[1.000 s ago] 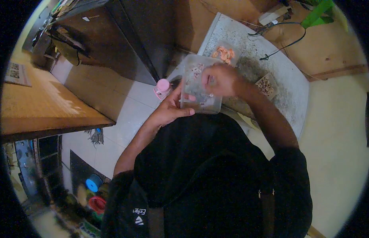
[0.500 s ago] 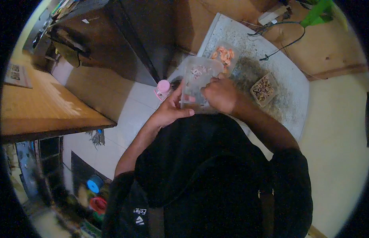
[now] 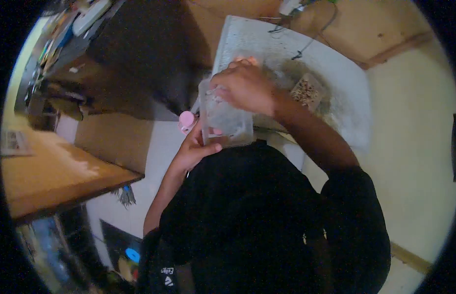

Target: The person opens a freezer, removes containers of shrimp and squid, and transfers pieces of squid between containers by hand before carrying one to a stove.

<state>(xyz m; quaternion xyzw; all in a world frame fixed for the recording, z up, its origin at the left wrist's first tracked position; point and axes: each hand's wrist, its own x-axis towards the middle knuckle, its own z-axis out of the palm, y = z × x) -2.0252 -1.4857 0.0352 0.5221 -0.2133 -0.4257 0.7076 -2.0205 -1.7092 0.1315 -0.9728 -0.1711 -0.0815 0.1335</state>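
Note:
A clear plastic container (image 3: pixel 228 122) is tilted in front of my chest. My left hand (image 3: pixel 197 147) grips its near left corner, with the thumb on the rim and fingers underneath. Over its far end is my right hand (image 3: pixel 247 88), fingers curled down to some small pale pieces (image 3: pixel 216 94); what they pinch is hidden and blurred. Just beyond that hand, orange shrimp-like pieces (image 3: pixel 246 61) show in part, their container mostly covered. To the right, another clear container (image 3: pixel 314 84) holds small brown and pale pieces (image 3: pixel 304 92).
The containers stand on a white, dark-stained tabletop (image 3: pixel 336 112). A pink-lidded bottle (image 3: pixel 186 119) is left of my left hand. A dark cabinet (image 3: pixel 139 63) rises at the far left, a wooden surface (image 3: pixel 66 171) is nearer, and a thin dark cable (image 3: pixel 316 36) hangs at the back.
My right hand has moved from the container's right side to its far end, now covering much of the orange pieces. The view has shifted, and my left hand keeps its grip.

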